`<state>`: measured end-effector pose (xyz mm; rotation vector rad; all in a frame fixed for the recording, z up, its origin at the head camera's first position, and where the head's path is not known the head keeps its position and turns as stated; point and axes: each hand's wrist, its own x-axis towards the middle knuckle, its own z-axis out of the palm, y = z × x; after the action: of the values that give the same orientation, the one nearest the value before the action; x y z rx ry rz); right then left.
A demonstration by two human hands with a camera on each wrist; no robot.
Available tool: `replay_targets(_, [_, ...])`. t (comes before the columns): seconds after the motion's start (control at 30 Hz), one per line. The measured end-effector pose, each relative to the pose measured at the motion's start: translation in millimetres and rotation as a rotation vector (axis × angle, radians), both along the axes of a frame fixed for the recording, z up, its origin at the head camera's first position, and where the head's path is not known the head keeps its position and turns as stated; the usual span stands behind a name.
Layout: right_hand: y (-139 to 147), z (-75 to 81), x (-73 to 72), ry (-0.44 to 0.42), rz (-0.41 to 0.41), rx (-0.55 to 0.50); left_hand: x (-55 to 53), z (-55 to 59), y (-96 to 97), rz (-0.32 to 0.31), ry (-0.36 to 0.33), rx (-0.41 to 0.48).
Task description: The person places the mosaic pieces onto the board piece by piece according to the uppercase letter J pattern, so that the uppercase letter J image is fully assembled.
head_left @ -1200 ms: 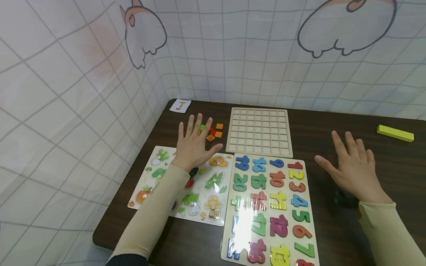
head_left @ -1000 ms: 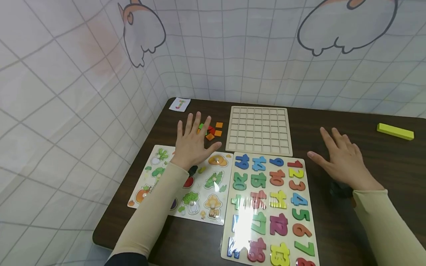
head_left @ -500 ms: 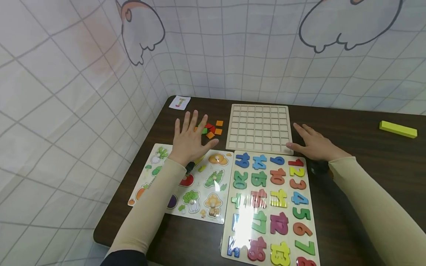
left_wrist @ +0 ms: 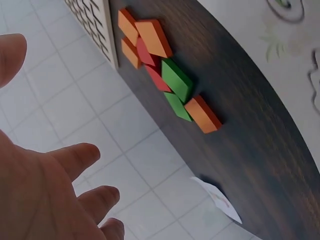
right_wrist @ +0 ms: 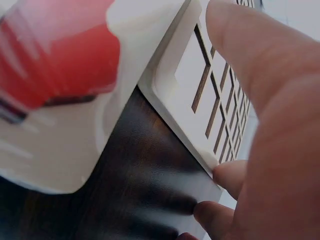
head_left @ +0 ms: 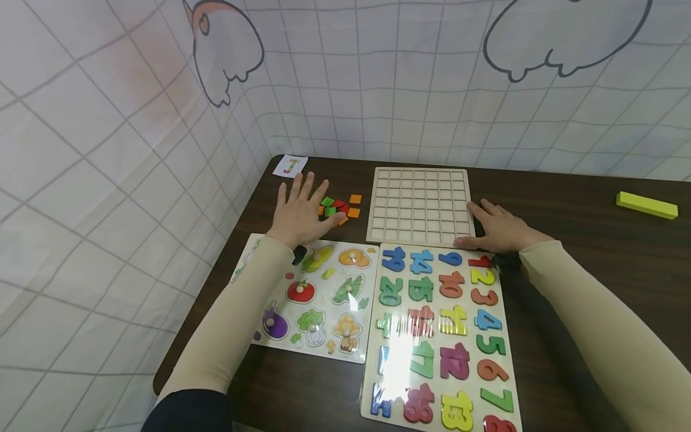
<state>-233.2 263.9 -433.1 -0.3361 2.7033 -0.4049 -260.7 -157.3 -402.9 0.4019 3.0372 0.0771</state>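
My left hand point(head_left: 299, 217) is spread over the table beside a small cluster of square tiles; it holds nothing. Green tiles point(head_left: 327, 202), red tiles and orange tiles point(head_left: 354, 213) lie close together, some touching; in the left wrist view an orange tile point(left_wrist: 203, 114) is at the cluster's end. At the right edge of a wooden grid board point(head_left: 421, 204) is my right hand point(head_left: 499, 229), fingers extended. In the right wrist view the thumb point(right_wrist: 240, 45) lies over the board's near corner area, and a fingertip point(right_wrist: 231, 176) meets its edge. The board's squares hold no tiles.
A vegetable puzzle board point(head_left: 329, 300) lies under my left forearm. Film-wrapped, a number puzzle board point(head_left: 432, 330) borders the grid board's near edge. A printed card point(head_left: 290, 165) is at the back left corner, a yellow-green bar point(head_left: 646, 205) at far right. A gridded curtain hangs behind.
My right hand has moved left from the bare table to the grid board's right edge. My left hand has shifted slightly left, uncovering more tiles.
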Motion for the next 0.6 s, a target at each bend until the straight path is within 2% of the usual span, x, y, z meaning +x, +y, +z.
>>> replay_targets(0.2, [-2.0,0.2,-4.5,0.001,0.013,0.022,-9.2,2.3,-2.3,0.009,-0.05,-0.012])
replay_targets(0.6, [-4.5,-1.7,-6.1,-0.033,-0.005,0.002,-35.9,2.6,-4.8,0.029,-0.119,0.057])
